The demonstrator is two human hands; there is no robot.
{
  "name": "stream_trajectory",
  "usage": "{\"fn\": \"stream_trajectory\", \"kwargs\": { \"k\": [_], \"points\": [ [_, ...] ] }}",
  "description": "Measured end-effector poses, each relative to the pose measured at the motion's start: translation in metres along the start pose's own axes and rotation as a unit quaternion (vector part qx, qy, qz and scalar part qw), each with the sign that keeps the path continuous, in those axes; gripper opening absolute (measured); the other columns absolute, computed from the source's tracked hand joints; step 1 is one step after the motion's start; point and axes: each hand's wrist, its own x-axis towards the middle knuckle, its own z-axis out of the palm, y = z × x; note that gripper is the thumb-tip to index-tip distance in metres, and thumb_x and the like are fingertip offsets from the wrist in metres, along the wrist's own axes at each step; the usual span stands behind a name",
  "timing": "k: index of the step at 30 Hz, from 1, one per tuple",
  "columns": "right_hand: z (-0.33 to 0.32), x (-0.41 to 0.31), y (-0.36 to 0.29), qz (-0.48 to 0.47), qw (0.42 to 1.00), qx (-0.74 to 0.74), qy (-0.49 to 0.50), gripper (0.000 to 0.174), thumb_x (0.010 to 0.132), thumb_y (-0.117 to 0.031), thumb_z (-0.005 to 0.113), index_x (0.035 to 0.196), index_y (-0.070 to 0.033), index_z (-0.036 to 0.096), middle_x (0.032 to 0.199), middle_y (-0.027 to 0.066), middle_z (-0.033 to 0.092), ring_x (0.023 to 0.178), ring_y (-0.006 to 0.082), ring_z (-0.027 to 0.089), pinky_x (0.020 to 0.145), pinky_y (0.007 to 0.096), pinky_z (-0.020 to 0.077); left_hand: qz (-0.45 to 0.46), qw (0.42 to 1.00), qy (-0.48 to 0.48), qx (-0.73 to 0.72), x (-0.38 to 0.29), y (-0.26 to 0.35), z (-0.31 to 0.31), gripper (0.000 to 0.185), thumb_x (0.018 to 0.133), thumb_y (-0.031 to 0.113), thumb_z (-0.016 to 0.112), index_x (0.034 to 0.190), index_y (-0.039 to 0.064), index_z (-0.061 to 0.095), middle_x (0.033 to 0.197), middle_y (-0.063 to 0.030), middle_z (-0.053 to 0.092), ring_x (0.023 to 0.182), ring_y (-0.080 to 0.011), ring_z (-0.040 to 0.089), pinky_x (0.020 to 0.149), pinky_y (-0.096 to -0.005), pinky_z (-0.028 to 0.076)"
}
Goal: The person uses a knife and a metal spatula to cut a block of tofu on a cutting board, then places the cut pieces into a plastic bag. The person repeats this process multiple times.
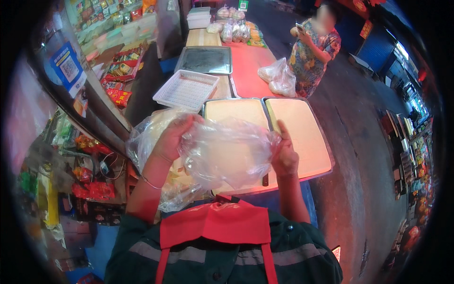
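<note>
A clear plastic bag (227,152) is stretched between my two hands above the table. My left hand (179,133) grips its left side, fingers curled into the film. On the other side, my right hand (286,152) pinches the bag's edge, one finger pointing up. Beneath the bag lies a metal tray with a flat, pale yellow slab (236,108), perhaps cake, partly hidden by the film. A second tray of the same slab (298,138) is to its right. A short dark handle (265,180) shows below the bag. More clear plastic (140,138) lies around my left forearm.
Beyond the trays are a white plastic basket (188,88), a dark metal tray (204,59) and a red table covering (250,64) with filled plastic bags (280,78). A person (312,53) holding a phone stands at the table's right side. Packaged goods (124,67) line the left.
</note>
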Motion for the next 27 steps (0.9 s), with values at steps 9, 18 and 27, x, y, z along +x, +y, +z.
{"fn": "stream_trajectory", "kwargs": {
  "k": [9, 18, 27],
  "points": [
    [0.004, -0.022, 0.010, 0.270, 0.961, 0.058, -0.011, 0.048, 0.095, -0.035, 0.061, 0.126, 0.001, 0.060, 0.118, 0.0183, 0.065, 0.113, 0.0289, 0.063, 0.096, 0.0459, 0.0523, -0.015, 0.998, 0.004, 0.054, 0.031, -0.031, -0.032, 0.026, 0.102, 0.030, 0.056, 0.105, 0.007, 0.069, 0.063, 0.0092, 0.048, 0.052, -0.0012, 0.042, 0.048, -0.0194, 0.034],
    [0.009, -0.023, 0.031, 0.234, 0.951, -0.175, 0.105, 0.013, 0.084, -0.004, 0.063, 0.097, -0.001, 0.067, 0.086, 0.0087, 0.070, 0.070, 0.0161, 0.066, 0.065, 0.0294, 0.0542, 0.121, 0.931, 0.089, 0.333, 0.058, -0.064, -0.036, 0.023, 0.098, 0.024, 0.062, 0.108, 0.004, 0.068, 0.080, -0.0039, 0.065, 0.067, -0.0145, 0.059, 0.062, -0.0263, 0.045],
    [0.009, -0.026, 0.059, 0.320, 0.927, -0.095, 0.171, 0.029, 0.093, -0.013, 0.063, 0.119, -0.001, 0.062, 0.093, 0.0093, 0.068, 0.073, 0.0196, 0.068, 0.066, 0.0352, 0.0589, 0.299, 0.715, 0.109, 0.622, 0.017, -0.066, 0.013, 0.070, 0.092, 0.024, 0.068, 0.146, -0.001, 0.033, 0.141, -0.0278, 0.045, 0.131, -0.0445, 0.044, 0.109, -0.0490, 0.037]
  ]
}}
